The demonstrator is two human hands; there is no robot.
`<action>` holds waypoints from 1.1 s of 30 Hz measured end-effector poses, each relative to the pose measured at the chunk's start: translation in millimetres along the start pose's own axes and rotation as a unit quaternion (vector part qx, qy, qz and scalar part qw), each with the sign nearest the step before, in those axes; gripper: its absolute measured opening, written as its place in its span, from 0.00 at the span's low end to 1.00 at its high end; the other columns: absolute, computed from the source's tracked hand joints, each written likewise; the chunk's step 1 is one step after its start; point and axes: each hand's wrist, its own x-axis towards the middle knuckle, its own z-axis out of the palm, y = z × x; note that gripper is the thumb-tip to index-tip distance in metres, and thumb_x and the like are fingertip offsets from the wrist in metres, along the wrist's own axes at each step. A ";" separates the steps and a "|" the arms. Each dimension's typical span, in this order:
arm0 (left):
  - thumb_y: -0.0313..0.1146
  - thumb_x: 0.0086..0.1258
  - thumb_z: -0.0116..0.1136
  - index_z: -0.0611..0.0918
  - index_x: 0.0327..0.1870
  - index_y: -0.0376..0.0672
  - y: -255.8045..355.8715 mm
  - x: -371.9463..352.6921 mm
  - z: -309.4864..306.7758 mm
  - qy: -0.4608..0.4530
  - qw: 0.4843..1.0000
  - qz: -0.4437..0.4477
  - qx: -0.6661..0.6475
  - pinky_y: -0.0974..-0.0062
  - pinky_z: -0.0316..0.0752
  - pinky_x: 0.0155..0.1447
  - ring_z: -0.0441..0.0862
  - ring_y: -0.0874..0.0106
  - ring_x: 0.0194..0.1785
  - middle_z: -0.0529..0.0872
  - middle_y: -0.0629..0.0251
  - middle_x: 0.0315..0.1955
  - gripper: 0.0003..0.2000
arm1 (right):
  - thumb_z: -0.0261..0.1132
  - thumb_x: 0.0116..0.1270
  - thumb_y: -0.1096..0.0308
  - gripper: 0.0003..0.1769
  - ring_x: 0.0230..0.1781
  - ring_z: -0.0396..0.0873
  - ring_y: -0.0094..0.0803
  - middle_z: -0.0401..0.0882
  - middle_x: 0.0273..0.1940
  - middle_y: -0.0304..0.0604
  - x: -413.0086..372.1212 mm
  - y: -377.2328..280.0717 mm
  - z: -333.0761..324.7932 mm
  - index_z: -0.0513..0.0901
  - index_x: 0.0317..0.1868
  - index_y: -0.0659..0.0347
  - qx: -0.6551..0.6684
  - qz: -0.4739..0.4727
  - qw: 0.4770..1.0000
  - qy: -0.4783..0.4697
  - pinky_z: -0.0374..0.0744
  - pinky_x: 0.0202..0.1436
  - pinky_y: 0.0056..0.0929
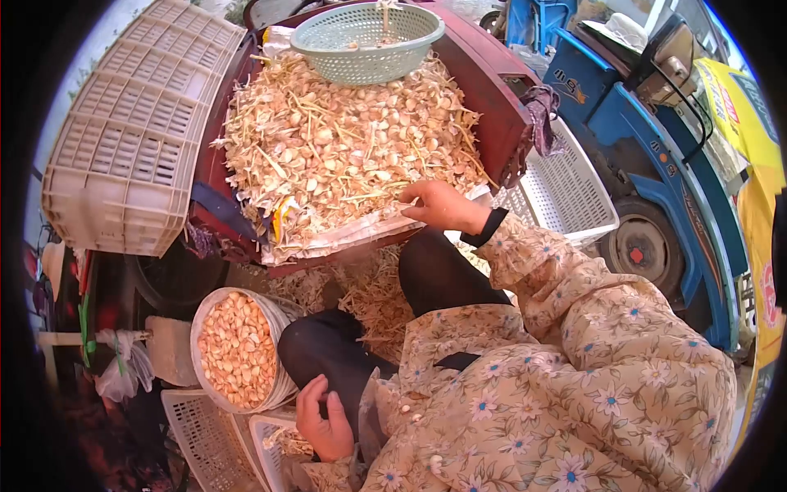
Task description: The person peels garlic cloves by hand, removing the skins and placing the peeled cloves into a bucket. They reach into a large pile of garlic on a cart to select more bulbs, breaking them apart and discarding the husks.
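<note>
My right hand is at the front edge of a heap of garlic cloves with loose skins and stalks. Its fingers are bent and slightly apart, and nothing shows between them. The heap fills a red cart bed. Low beside my knee, my left hand hangs loosely curled, thumb away from the fingers, with nothing visible in it. It is over the edge of a small white basket with pale scraps inside. Just beyond stands a round white bucket full of orange-tan garlic cloves.
A green colander rests on the far side of the heap. Stacked crates lean at left; a white crate sits right of the cart. A blue vehicle stands further right. Husks litter the ground.
</note>
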 end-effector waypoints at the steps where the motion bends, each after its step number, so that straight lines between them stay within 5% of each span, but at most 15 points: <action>1: 0.24 0.63 0.53 0.79 0.44 0.33 3.4 15.5 2.3 -0.008 1.000 0.001 -0.007 0.75 0.74 0.40 0.78 0.68 0.38 0.80 0.53 0.43 0.10 | 0.64 0.54 0.64 0.15 0.37 0.79 0.47 0.81 0.35 0.52 5.9 -1.5 -14.0 0.82 0.40 0.62 -0.063 0.013 0.998 0.018 0.76 0.43 0.39; 4: 0.25 0.64 0.53 0.79 0.44 0.33 15.1 78.9 23.4 -0.051 0.997 -0.024 -0.052 0.77 0.73 0.38 0.78 0.72 0.36 0.80 0.57 0.41 0.09 | 0.63 0.57 0.62 0.17 0.41 0.77 0.47 0.80 0.38 0.52 35.6 19.2 -29.8 0.80 0.43 0.64 -0.128 0.052 0.990 0.015 0.75 0.45 0.39; 6: 0.26 0.64 0.55 0.79 0.44 0.34 27.6 135.8 50.1 -0.091 0.994 0.008 -0.065 0.77 0.73 0.37 0.77 0.74 0.35 0.80 0.59 0.39 0.09 | 0.62 0.53 0.63 0.17 0.43 0.76 0.50 0.78 0.40 0.54 49.5 32.8 -21.2 0.79 0.43 0.62 -0.131 0.003 0.984 0.121 0.74 0.46 0.43; 8: 0.26 0.63 0.56 0.78 0.44 0.35 30.7 192.6 86.0 -0.134 0.991 -0.008 -0.017 0.77 0.73 0.37 0.78 0.75 0.34 0.80 0.60 0.38 0.10 | 0.63 0.52 0.63 0.19 0.43 0.76 0.51 0.77 0.41 0.55 70.0 37.4 -14.3 0.79 0.44 0.64 -0.140 0.039 0.986 0.081 0.74 0.45 0.44; 10: 0.25 0.61 0.57 0.78 0.44 0.34 4.3 243.8 135.9 -0.117 0.989 0.076 -0.040 0.76 0.74 0.37 0.79 0.74 0.33 0.80 0.60 0.37 0.11 | 0.64 0.54 0.62 0.20 0.42 0.77 0.50 0.78 0.42 0.54 86.6 32.9 -5.6 0.79 0.46 0.63 -0.111 0.040 0.992 0.054 0.75 0.46 0.41; 13: 0.24 0.59 0.58 0.78 0.44 0.37 -14.2 288.6 188.2 -0.120 0.990 0.067 -0.024 0.72 0.74 0.39 0.80 0.67 0.36 0.79 0.59 0.39 0.12 | 0.63 0.54 0.64 0.18 0.39 0.77 0.48 0.77 0.40 0.51 108.6 15.8 18.0 0.80 0.44 0.63 -0.102 0.050 0.988 0.109 0.75 0.44 0.41; 17: 0.26 0.57 0.59 0.79 0.45 0.42 -24.6 297.5 215.4 -0.052 0.970 0.188 0.142 0.65 0.74 0.44 0.77 0.58 0.42 0.76 0.59 0.44 0.13 | 0.63 0.52 0.67 0.16 0.38 0.77 0.46 0.76 0.38 0.48 127.9 19.1 44.7 0.80 0.43 0.60 -0.105 0.058 0.984 0.133 0.75 0.41 0.40; 20: 0.28 0.59 0.59 0.79 0.45 0.42 -23.7 307.5 215.8 -0.084 0.968 0.190 0.139 0.67 0.74 0.42 0.78 0.60 0.40 0.78 0.59 0.40 0.12 | 0.63 0.50 0.69 0.13 0.37 0.77 0.46 0.75 0.38 0.47 128.5 20.9 54.2 0.80 0.39 0.60 -0.085 0.078 0.984 0.134 0.75 0.40 0.40; 26: 0.31 0.64 0.57 0.78 0.45 0.36 -24.5 311.6 214.5 -0.088 0.993 0.040 -0.061 0.71 0.74 0.36 0.81 0.67 0.31 0.83 0.58 0.28 0.11 | 0.64 0.49 0.67 0.13 0.38 0.77 0.48 0.74 0.37 0.50 124.1 11.0 49.2 0.81 0.36 0.62 -0.011 0.119 0.987 0.104 0.75 0.40 0.42; 30: 0.28 0.66 0.53 0.77 0.47 0.35 -20.8 313.7 214.2 -0.110 0.991 0.059 -0.048 0.76 0.74 0.38 0.80 0.73 0.33 0.84 0.60 0.31 0.11 | 0.63 0.53 0.64 0.19 0.41 0.77 0.47 0.77 0.42 0.51 127.3 21.3 56.6 0.79 0.46 0.62 0.065 0.033 0.984 0.163 0.76 0.43 0.40; 33: 0.28 0.64 0.54 0.77 0.47 0.37 -27.0 312.0 218.0 -0.054 0.989 0.134 -0.018 0.73 0.76 0.40 0.82 0.67 0.35 0.83 0.56 0.31 0.11 | 0.63 0.56 0.64 0.18 0.40 0.77 0.47 0.78 0.41 0.52 132.9 15.3 50.3 0.78 0.46 0.63 0.051 0.044 0.991 0.115 0.75 0.42 0.40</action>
